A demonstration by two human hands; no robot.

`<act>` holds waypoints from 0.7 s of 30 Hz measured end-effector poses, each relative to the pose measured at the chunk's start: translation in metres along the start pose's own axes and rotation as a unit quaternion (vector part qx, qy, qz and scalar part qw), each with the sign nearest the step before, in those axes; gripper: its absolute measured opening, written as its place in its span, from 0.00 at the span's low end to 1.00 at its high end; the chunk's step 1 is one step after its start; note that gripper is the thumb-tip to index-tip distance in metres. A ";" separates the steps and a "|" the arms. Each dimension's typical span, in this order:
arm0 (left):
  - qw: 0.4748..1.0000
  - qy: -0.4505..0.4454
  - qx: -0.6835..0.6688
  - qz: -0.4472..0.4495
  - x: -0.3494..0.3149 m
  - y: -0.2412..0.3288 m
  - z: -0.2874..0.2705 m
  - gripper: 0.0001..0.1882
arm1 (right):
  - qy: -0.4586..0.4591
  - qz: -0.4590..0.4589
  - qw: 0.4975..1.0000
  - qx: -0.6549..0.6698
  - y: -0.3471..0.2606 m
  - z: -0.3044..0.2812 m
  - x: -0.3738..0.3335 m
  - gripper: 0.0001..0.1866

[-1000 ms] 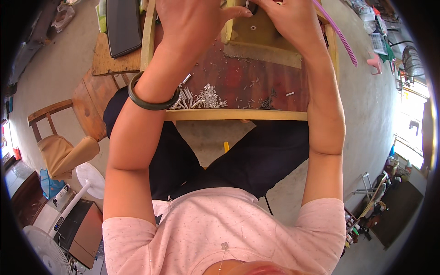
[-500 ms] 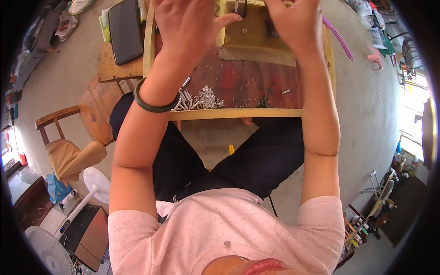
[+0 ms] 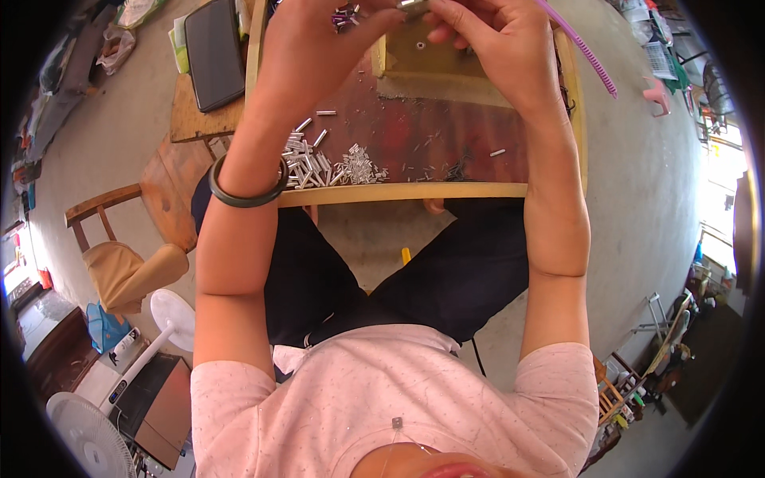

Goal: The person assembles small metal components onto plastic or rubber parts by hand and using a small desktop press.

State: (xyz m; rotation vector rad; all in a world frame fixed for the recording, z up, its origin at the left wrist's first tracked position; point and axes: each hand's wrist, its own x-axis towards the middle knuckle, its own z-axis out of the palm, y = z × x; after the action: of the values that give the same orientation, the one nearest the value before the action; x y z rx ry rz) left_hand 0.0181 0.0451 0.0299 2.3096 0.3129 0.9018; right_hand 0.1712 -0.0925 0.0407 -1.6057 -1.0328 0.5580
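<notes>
The left hand (image 3: pixel 319 40) cups small purple bits so none drop; the right hand (image 3: pixel 486 36) pinches a tiny metal piece (image 3: pixel 413 6) above the table (image 3: pixel 446 135).

A small grey metal piece (image 3: pixel 413 6) is pinched between both hands at the picture's top edge

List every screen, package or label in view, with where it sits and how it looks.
Dark tablet screen: on the wooden board left of the tray, beyond the left hand; flat rectangle, black and unlit.
Yellow-green packet: tucked under the tablet's left edge; flat, only a strip shows.
White bag: at the top edge, left of the tablet; crumpled, pale.
No signs or readable labels show.
</notes>
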 end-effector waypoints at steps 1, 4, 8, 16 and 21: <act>0.994 -0.021 -0.070 -0.078 0.001 -0.002 -0.004 0.07 | 0.010 -0.017 0.999 0.038 0.000 0.004 0.001 0.07; 0.975 -0.027 -0.097 -0.196 -0.005 -0.007 -0.020 0.06 | 0.006 -0.044 0.999 -0.028 -0.009 0.018 -0.009 0.07; 0.974 0.026 0.145 -0.170 -0.009 -0.027 -0.026 0.09 | -0.046 -0.230 0.944 -0.233 0.029 0.061 -0.029 0.04; 0.988 0.076 0.086 -0.105 -0.014 -0.014 -0.025 0.10 | -0.093 -0.345 0.821 -0.445 0.043 0.099 -0.040 0.04; 0.986 -0.002 -0.026 -0.166 -0.029 -0.004 -0.027 0.10 | -0.120 -0.265 0.889 -0.352 0.036 0.063 -0.033 0.05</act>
State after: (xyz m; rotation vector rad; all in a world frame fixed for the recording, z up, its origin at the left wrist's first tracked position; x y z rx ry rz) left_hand -0.0213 0.0488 0.0271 2.1271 0.6436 0.7276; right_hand 0.1165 -0.0882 -0.0171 -1.7654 -1.9404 -0.0199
